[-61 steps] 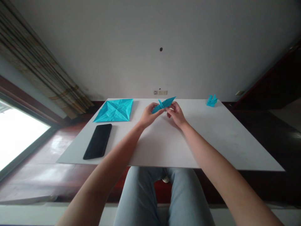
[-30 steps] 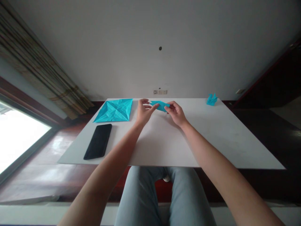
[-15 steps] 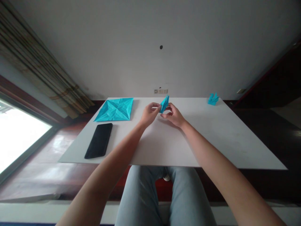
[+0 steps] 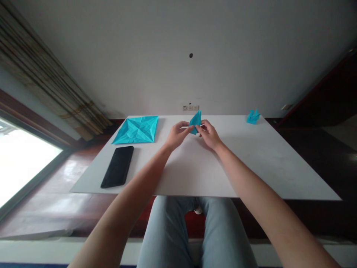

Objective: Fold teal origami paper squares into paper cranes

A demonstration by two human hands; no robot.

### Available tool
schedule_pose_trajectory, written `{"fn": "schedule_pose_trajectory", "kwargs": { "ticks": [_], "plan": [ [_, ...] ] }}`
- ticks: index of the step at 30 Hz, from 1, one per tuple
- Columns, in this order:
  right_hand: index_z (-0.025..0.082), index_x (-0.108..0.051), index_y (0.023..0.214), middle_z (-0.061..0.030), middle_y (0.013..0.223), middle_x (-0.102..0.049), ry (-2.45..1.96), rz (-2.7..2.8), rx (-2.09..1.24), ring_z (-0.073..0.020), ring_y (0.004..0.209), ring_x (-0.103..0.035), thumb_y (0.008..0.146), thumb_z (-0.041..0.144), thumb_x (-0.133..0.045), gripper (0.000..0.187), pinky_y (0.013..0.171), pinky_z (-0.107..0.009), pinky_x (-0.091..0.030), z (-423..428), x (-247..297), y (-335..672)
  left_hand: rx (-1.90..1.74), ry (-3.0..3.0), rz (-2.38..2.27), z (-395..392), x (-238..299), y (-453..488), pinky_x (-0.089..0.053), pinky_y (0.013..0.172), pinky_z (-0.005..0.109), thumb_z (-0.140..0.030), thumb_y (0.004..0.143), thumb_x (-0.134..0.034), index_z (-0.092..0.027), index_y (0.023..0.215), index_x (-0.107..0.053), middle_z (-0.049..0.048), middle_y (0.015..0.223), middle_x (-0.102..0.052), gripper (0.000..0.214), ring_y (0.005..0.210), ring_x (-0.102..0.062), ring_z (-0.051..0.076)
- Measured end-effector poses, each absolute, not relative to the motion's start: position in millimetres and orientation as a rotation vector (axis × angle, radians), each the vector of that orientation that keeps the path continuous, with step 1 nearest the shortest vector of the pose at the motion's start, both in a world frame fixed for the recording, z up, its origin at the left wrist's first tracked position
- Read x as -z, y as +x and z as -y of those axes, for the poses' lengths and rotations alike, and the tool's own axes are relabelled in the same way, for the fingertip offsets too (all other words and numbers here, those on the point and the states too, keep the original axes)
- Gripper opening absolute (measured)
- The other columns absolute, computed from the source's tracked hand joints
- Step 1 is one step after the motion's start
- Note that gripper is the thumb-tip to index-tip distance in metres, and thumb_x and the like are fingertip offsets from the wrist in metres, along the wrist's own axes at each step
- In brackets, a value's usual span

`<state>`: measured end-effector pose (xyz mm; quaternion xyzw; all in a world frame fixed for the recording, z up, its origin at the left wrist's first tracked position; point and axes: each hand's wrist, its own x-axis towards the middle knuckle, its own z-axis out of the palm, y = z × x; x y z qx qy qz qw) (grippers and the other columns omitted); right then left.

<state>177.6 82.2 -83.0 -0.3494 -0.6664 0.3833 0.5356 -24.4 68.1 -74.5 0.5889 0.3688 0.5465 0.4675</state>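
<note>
Between my two hands, a small folded piece of blue origami paper (image 4: 195, 119) is held up over the far half of the white table, its pointed tips upward. My left hand (image 4: 179, 134) pinches its left side, thumb in front and fingers behind. From the right, my right hand (image 4: 209, 134) grips its lower right edge with thumb and fingers. The fingers behind the paper are partly hidden.
A creased blue paper sheet (image 4: 136, 129) lies flat at the table's far left. Nearer, a black phone (image 4: 117, 166) rests by the left edge. A finished-looking blue origami figure (image 4: 253, 117) stands at the far right of the white table (image 4: 264, 163). Behind is a wall with sockets (image 4: 190, 108).
The folded paper has turned so that a broader face shows toward me. My right hand's fingers have closed onto its lower right edge; my left hand has kept its hold.
</note>
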Motion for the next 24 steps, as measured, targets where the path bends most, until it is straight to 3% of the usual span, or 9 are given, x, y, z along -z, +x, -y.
{"fn": "schedule_pose_trajectory", "kwargs": {
  "ticks": [4, 9, 13, 16, 19, 24],
  "plan": [
    [0.028, -0.07, 0.102, -0.0041, 0.102, -0.078, -0.824, 1.564, -0.927, -0.0229, 0.095, -0.073, 0.088, 0.083, -0.085, 0.059, 0.073, -0.034, -0.057, -82.0, 81.1, 177.7, -1.368, 1.439, -0.919, -72.7, 79.1, -25.5, -0.068, 0.094, 0.041, -0.068, 0.078, -0.101, -0.017, 0.109, -0.082, 0.0117, 0.104, -0.089, 0.063, 0.096, -0.086, 0.026],
    [0.028, -0.067, 0.1, -0.0055, 0.104, -0.079, -0.852, 1.566, -0.894, -0.0263, 0.103, -0.076, 0.083, 0.082, -0.09, 0.061, 0.074, -0.036, -0.055, -82.5, 80.3, 178.8, -1.462, 1.535, -0.987, -72.4, 79.0, -26.8, -0.067, 0.11, 0.048, -0.054, 0.084, -0.1, -0.019, 0.103, -0.085, 0.0112, 0.11, -0.089, 0.043, 0.106, -0.086, 0.027],
    [0.031, -0.06, 0.105, -0.0032, 0.102, -0.075, -0.858, 1.524, -0.911, -0.0249, 0.099, -0.074, 0.077, 0.084, -0.093, 0.069, 0.072, -0.036, -0.058, -84.9, 83.7, 177.4, -1.509, 1.54, -1.044, -69.1, 76.0, -26.5, -0.069, 0.089, 0.038, -0.044, 0.082, -0.102, -0.021, 0.101, -0.079, 0.0062, 0.104, -0.086, 0.038, 0.094, -0.086, 0.024],
    [0.034, -0.058, 0.118, -0.0025, 0.112, -0.073, -0.837, 1.463, -0.957, -0.0226, 0.094, -0.072, 0.071, 0.084, -0.097, 0.079, 0.067, -0.035, -0.059, -87.9, 87.4, 175.2, -1.524, 1.512, -1.026, -66.5, 74.0, -24.8, -0.062, 0.072, 0.028, -0.037, 0.08, -0.103, -0.022, 0.11, -0.072, 0.0033, 0.105, -0.082, 0.045, 0.082, -0.082, 0.017],
    [0.033, -0.062, 0.124, -0.0035, 0.118, -0.073, -0.849, 1.436, -0.965, -0.0195, 0.085, -0.068, 0.069, 0.084, -0.098, 0.083, 0.065, -0.034, -0.057, -90.7, 88.8, 175.5, -1.505, 1.516, -0.989, -65.7, 73.8, -22.9, -0.058, 0.07, 0.025, -0.033, 0.084, -0.099, -0.022, 0.121, -0.071, 0.0023, 0.105, -0.08, 0.048, 0.079, -0.081, 0.015],
    [0.028, -0.065, 0.105, -0.0024, 0.099, -0.074, -0.855, 1.505, -0.93, -0.0203, 0.084, -0.067, 0.079, 0.082, -0.093, 0.066, 0.069, -0.034, -0.05, -91.5, 86.4, 178.7, -1.464, 1.563, -0.983, -66.1, 76.8, -21.5, -0.06, 0.074, 0.026, -0.036, 0.091, -0.095, -0.021, 0.118, -0.072, 0.004, 0.109, -0.077, 0.039, 0.084, -0.081, 0.015]
  ]
}}
